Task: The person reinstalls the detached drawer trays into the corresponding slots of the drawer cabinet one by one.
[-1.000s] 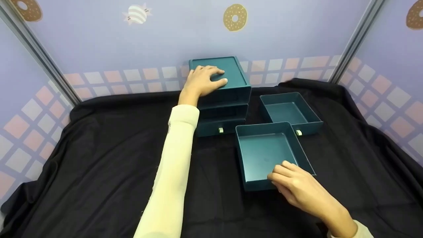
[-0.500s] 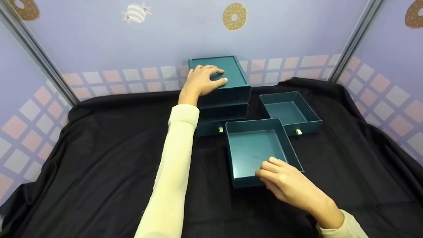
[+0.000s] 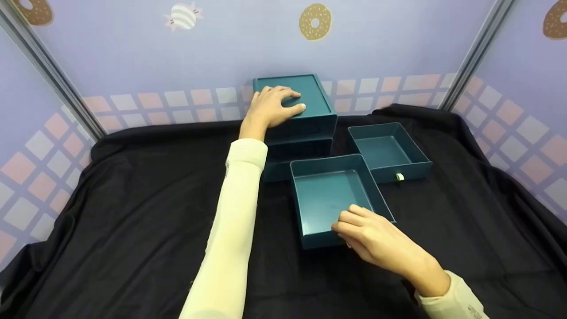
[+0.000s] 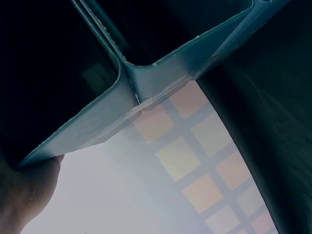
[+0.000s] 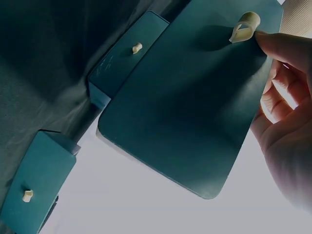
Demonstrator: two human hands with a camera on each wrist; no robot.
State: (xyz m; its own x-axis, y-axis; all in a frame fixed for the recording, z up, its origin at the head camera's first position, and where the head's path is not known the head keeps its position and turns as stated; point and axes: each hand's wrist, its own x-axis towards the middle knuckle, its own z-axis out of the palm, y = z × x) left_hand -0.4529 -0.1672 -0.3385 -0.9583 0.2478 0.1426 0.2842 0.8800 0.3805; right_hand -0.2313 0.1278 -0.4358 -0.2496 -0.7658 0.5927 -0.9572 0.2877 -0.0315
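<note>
A dark teal drawer cabinet [image 3: 305, 91] stands against the back wall. My left hand [image 3: 271, 108] rests on its top with the fingers spread; part of that hand also shows beside the cabinet walls in the left wrist view. The cabinet's upper openings look dark, and a drawer fills the lowest one. My right hand [image 3: 370, 237] grips the front wall of a loose teal drawer [image 3: 330, 195], its fingers over the rim. In the right wrist view, the thumb presses by the pale pull tab [image 5: 246, 27]. The drawer holds nothing and stands in front of the cabinet's right side.
Another teal drawer [image 3: 383, 150] with a pale tab sits to the right of the cabinet, behind the held drawer. Wrinkled black cloth [image 3: 146, 212] covers the table. Patterned lilac panels [image 3: 230, 48] close off the back and both sides.
My right hand has shifted the held drawer left and slightly toward the cabinet, so it now hides the lowest drawer's tab. My left hand and the other drawer have stayed put.
</note>
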